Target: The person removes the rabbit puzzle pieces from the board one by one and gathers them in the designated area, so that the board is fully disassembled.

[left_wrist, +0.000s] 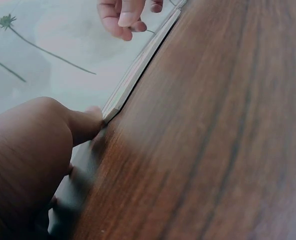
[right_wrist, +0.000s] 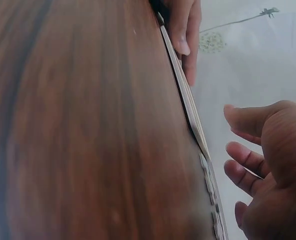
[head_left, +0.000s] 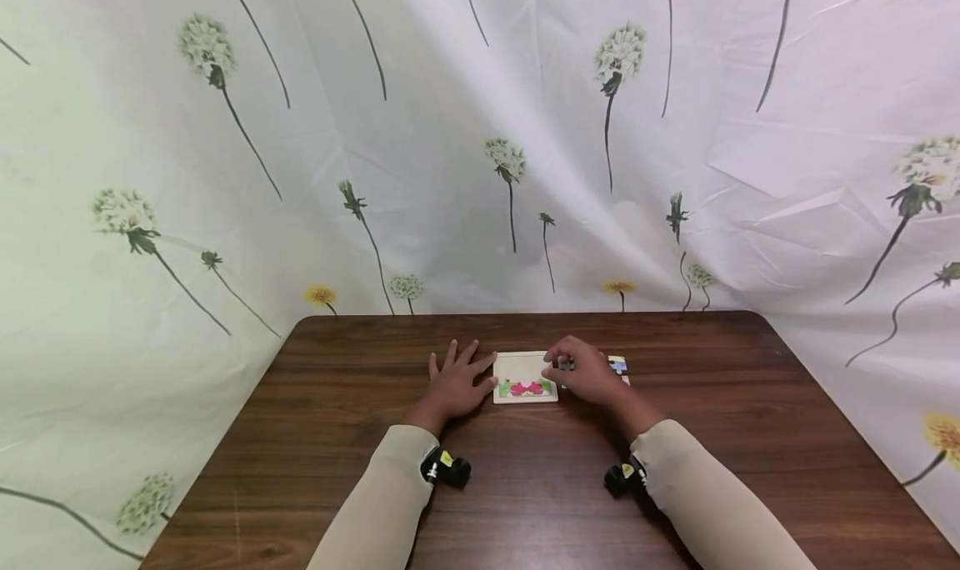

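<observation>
Looking down from the head view, finding a shallow, white, rectangular tray (head_left: 523,363) flat on a dark-brown wood-grain tabletop (head_left: 517,487), with a printed strip of pink and green (head_left: 525,389) along the tray's near side and plain off-white beyond. Bracing, by the look of it, the tray's left edge with the bare left hand (head_left: 457,388), with fingers fanned wide. Poising the bare right hand (head_left: 588,374) at the tray's right edge, with fingers bent, a gap between thumb and forefinger, and no piece visible there. Spotting flat, multicoloured jigsaw pieces (head_left: 618,365) just right of the tray, partly covered by the right hand and so impossible to count. Probably risking a stray sweep of palm or fingers, scattering pieces farther from the tray. Turning to the left wrist view, seeing thumb contact by the tray's near left corner, with no firm grip visible around the rim. Likely to let the tray slide or pivot under a hard sideways push from its right, through too light a brace. Ending with the right wrist view, showing the right hand raised beside the tray's right end, with fingers apart, and pieces lying low by the same end. Possibly catching a knobbed piece against the tray's rim through pressing at a slant, or jamming it crooked through a wrong turn.
</observation>
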`<state>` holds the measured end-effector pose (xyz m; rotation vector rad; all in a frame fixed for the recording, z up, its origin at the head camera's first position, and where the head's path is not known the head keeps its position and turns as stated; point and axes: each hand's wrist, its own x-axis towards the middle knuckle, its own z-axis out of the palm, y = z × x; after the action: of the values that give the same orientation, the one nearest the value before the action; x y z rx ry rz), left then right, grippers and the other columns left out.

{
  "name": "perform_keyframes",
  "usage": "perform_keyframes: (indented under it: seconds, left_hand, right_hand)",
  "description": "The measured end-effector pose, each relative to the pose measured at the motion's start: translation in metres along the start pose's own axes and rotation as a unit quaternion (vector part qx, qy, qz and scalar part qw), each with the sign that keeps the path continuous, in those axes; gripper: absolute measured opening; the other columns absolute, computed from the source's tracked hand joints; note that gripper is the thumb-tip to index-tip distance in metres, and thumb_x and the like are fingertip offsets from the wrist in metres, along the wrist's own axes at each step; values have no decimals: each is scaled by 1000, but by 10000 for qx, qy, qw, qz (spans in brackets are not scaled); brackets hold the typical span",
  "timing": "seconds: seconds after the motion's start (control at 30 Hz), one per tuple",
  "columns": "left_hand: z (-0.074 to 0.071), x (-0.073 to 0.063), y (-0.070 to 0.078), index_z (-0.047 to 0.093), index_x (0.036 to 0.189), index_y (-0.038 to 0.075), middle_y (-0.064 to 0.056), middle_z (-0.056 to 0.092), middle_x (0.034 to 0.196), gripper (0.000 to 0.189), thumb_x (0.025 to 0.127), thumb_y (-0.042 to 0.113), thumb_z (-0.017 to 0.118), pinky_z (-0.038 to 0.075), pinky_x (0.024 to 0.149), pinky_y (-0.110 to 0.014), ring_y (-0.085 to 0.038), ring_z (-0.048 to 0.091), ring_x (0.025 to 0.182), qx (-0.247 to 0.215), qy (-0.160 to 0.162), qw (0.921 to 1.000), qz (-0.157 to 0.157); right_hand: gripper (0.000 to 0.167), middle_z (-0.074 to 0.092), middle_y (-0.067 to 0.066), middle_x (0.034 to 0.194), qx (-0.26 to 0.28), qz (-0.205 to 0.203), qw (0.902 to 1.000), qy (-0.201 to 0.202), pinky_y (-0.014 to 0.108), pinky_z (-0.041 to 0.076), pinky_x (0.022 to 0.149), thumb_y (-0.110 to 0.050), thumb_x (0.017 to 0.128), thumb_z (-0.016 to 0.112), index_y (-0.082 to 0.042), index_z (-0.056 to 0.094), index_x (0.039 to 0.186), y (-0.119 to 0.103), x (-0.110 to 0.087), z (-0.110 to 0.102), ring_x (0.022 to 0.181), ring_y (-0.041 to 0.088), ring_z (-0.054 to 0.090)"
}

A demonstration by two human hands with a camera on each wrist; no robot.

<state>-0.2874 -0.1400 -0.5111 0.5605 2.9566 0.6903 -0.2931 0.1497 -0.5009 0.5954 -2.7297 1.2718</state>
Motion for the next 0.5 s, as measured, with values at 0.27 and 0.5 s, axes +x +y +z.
perform_keyframes:
  seconds: [0.27,0.5]
  left_hand:
    - [1,2,-1,50,167,29,-13,29,182,57,114,48,54,1,129,-81,-51,10,170,91,-17,9999,-59]
    - [2,3,-2,50,167,29,-13,28,182,57,113,49,55,1,129,-81,-51,10,170,62,-25,10000,-66]
  right_hand:
    - [16,74,8,112,-166,-280,9991,-269,41,53,90,-18,99,82,-8,79,112,-6,5,13,102,24,63]
    - [20,77,3,115,-480,-394,9973,-393,49,43,99,-23,96,86,-13,80,113,-16,11,23,113,26,65]
